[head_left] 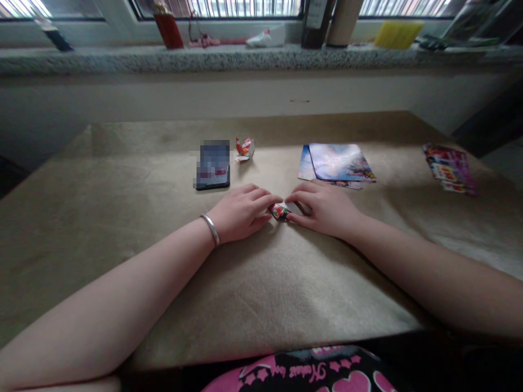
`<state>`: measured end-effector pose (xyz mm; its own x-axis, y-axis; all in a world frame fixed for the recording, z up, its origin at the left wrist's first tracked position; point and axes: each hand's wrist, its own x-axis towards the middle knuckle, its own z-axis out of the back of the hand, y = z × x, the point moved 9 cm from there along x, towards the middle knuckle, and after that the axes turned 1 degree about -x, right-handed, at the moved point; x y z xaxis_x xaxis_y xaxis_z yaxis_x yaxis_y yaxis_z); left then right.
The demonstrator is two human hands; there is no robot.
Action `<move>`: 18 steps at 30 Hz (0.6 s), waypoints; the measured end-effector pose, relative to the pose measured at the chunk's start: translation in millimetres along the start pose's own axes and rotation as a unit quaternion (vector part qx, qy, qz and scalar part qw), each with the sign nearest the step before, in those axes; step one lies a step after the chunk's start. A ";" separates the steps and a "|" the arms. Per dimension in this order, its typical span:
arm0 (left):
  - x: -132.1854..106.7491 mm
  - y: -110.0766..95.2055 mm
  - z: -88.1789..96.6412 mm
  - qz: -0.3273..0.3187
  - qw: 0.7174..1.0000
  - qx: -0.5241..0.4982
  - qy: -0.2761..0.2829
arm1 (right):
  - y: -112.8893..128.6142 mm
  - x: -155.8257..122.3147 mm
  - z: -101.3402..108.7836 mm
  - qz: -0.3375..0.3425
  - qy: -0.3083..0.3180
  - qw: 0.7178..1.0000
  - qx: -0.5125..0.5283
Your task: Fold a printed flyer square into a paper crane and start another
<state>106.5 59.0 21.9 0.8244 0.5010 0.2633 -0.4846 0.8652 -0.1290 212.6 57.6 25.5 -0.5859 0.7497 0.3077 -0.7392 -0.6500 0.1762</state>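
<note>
A small piece of folded printed paper [280,212], red, green and white, lies low over the table between my two hands. My left hand [244,212], with a silver bangle at the wrist, pinches its left end between thumb and fingers. At its right end the thumb and fingertips of my right hand [321,208] close on it. The fingers cover part of the paper, so its full shape is hidden. Farther back stands a folded red-and-white paper figure [245,148], beside a phone [213,165] with a blurred-out screen.
Several square printed sheets [341,161] lie just beyond my right hand. A pink-and-purple printed pile [449,169] is at the far right of the tan-covered table [261,305]. On the stone windowsill [229,59] behind are a red container [168,28], a yellow block [398,34] and other items.
</note>
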 end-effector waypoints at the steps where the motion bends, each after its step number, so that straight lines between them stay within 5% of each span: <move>1: 0.2 -1.1 2.0 0.000 1.000 0.015 -0.009 | 3.8 1.0 -1.8 0.021 0.007 1.000 0.019; 8: -1.4 13.3 2.3 0.073 0.996 0.055 -0.022 | 3.5 2.8 -6.6 0.051 0.010 0.993 0.105; 18: -0.4 18.1 -5.6 0.085 0.995 -0.060 0.004 | -1.8 2.2 -8.7 0.036 0.003 0.992 0.124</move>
<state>99.1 74.6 14.2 0.7360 0.6401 0.2204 -0.5791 0.7639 -0.2847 209.8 61.5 17.7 -0.6362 0.7010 0.3223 -0.5914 -0.7114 0.3797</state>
